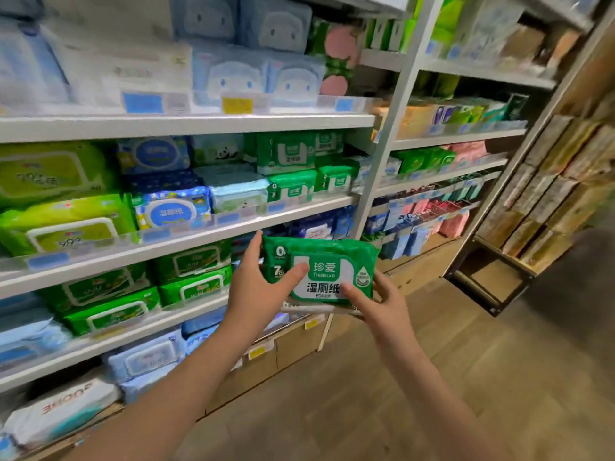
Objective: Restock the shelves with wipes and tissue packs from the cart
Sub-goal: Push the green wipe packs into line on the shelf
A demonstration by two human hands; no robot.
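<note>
green wipes pack reading "Treasure", "湿厕纸"

A wide-angle camera sits on the person's head, facing forward and down, close above the left hand and right hand gripping a green plastic wipes pack. Left of that grip run white shelf boards; beneath it, wood-plank floor.

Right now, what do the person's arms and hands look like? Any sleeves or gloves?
Both arms are bare as far as the picture shows, with no sleeves in sight. The left hand and right hand wear no gloves, and no rings, watch or bracelet show on either.
</note>
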